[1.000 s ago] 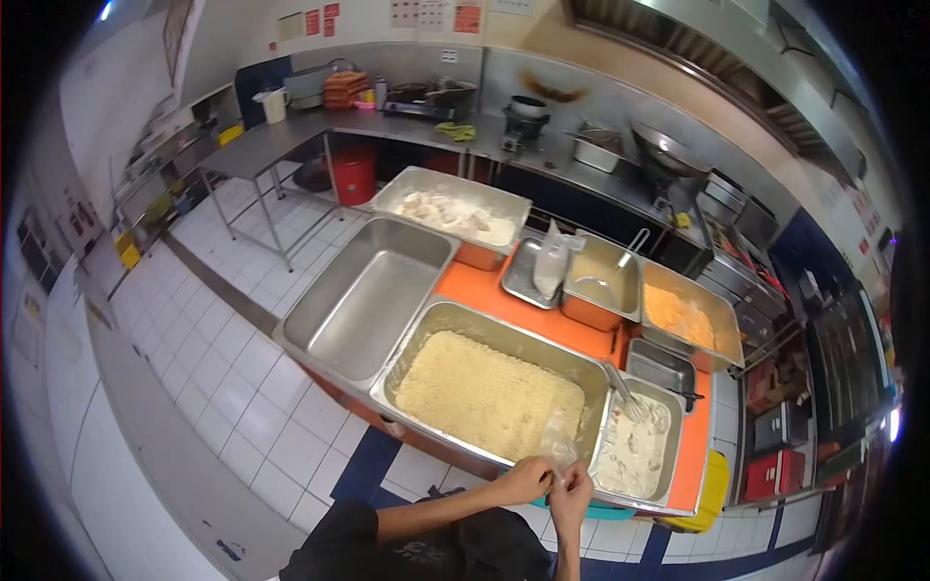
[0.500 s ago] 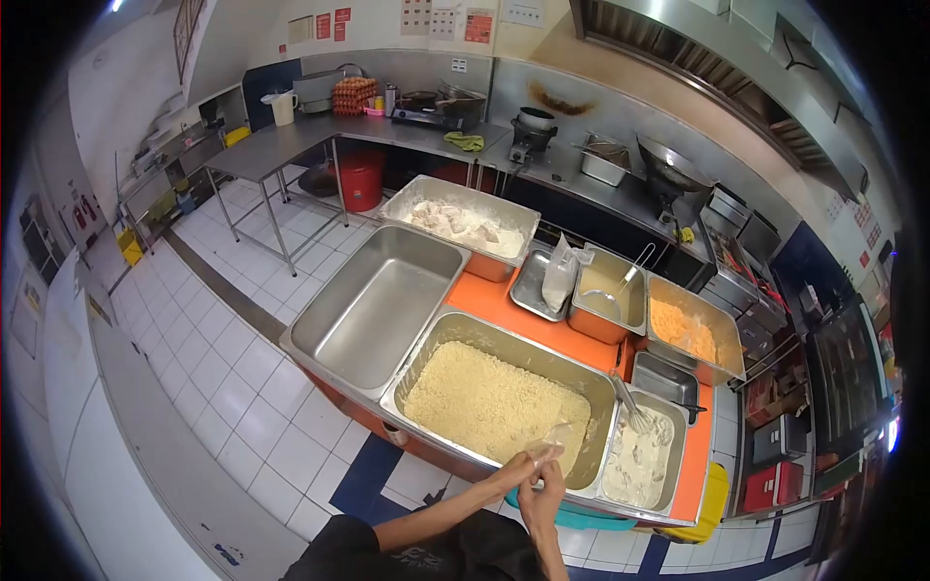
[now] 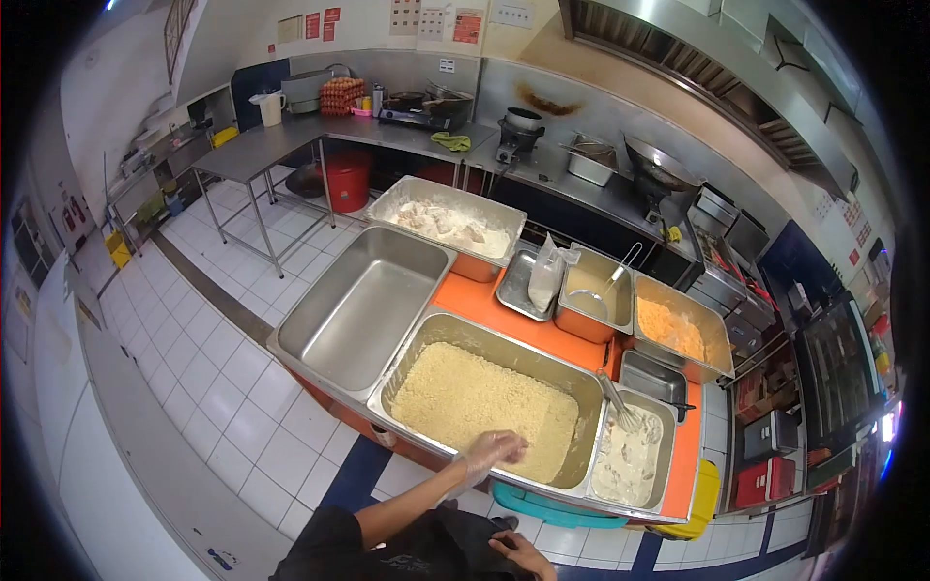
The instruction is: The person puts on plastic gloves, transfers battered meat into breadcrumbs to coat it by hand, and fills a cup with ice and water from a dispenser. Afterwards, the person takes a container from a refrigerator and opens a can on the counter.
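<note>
A clear plastic glove covers my left hand (image 3: 492,453), held over the near edge of a steel pan (image 3: 384,395) of pale yellow crumbs (image 3: 484,392). The fingers of that hand are curled; whether anything is in them is too small to tell. My bare right hand (image 3: 518,550) is low at the front of my dark apron, its fingers bent and partly apart, with nothing visible in them. To the right of the crumbs, a whisk (image 3: 622,407) leans in a pan of white batter (image 3: 628,460).
An empty deep steel pan (image 3: 363,295) stands left, a pan of floured pieces (image 3: 450,221) behind. Across the orange tabletop (image 3: 528,324) are a bag of powder (image 3: 548,273), a pan of liquid (image 3: 593,290) and orange crumbs (image 3: 668,327). A teal container (image 3: 557,507) sits below the front edge.
The clear glove, earlier pinched between both hands, is now on my left hand. My right hand has parted from it and moved down toward my body. The view has shifted slightly.
</note>
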